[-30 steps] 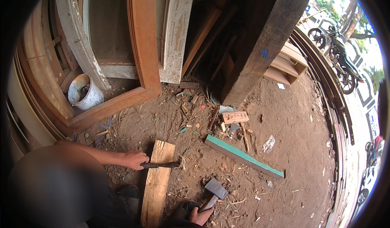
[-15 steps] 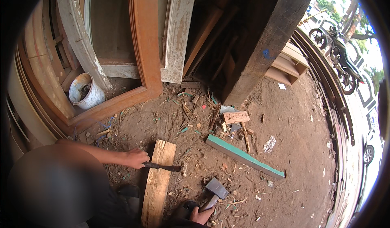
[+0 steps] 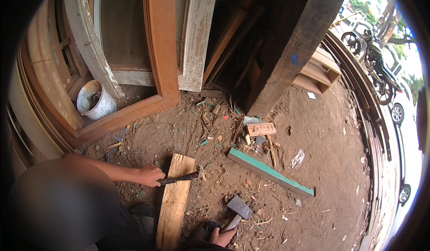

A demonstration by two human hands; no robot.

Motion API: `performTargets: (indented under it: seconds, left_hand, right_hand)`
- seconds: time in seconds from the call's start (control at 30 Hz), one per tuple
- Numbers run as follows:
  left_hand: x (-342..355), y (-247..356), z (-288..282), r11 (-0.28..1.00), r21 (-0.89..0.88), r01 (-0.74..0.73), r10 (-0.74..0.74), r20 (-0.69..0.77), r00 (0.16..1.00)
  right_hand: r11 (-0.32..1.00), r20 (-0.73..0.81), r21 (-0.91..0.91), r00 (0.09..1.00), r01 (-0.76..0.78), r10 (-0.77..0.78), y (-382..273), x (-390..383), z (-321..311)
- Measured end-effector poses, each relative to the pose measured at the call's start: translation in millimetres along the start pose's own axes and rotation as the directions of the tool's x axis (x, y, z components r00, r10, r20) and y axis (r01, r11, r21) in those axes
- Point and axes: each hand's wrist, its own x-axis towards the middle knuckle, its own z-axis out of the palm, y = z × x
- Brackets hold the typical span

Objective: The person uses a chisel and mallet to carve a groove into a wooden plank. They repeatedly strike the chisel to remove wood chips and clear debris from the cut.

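My left hand (image 3: 150, 175) is closed around a dark chisel (image 3: 181, 178). The chisel lies across the upper part of a rough, light-coloured wooden beam (image 3: 174, 202), its far end reaching past the beam's right edge. At the lower edge, my right hand (image 3: 221, 237) grips the handle of a hammer (image 3: 240, 207) with a blocky grey metal head. That head is beside the beam on the right, low over or on the dirt; I cannot tell which. A rounded blurred patch hides the lower left, including part of my left arm.
A green-topped wood strip (image 3: 271, 172) lies on the dirt, near a carved reddish block (image 3: 261, 129) and scattered chips. Door frames (image 3: 168, 49) and a paint-stained bucket (image 3: 95, 101) stand at the back left. A thick post (image 3: 295, 49) rises beyond; a motorbike (image 3: 378, 67) is outside, right.
The chisel's far end has swung slightly upward in the picture, while my left hand keeps its place. My right hand and hammer look unmoved. Outside, a white car has shifted along the street.
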Motion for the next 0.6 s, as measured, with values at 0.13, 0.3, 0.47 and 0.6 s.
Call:
performTargets:
  seconds: [0.13,0.3,0.47,0.6]
  left_hand:
    - [1.5,-2.3,2.2,1.000,0.005,-0.005,0.005,0.009,1.000]
    - [1.5,-3.8,6.3,1.000,0.010,-0.002,0.002,0.003,1.000]
    - [0.6,-4.3,7.0,1.000,0.021,-0.006,0.007,-0.042,0.999]
    - [1.3,-4.8,4.0,0.999,0.024,-0.029,0.030,-0.038,0.999]
  right_hand:
    - [0.994,0.027,0.057,0.996,0.089,-0.091,-4.3,-0.5,-6.9]
    - [0.994,0.029,0.059,0.995,0.097,-0.098,-6.0,-1.3,-7.2]
    - [0.997,0.070,0.054,0.995,0.060,-0.064,-7.2,-1.0,-9.6]
    - [0.996,0.050,0.040,0.995,0.083,-0.085,-8.8,-1.9,-10.3]
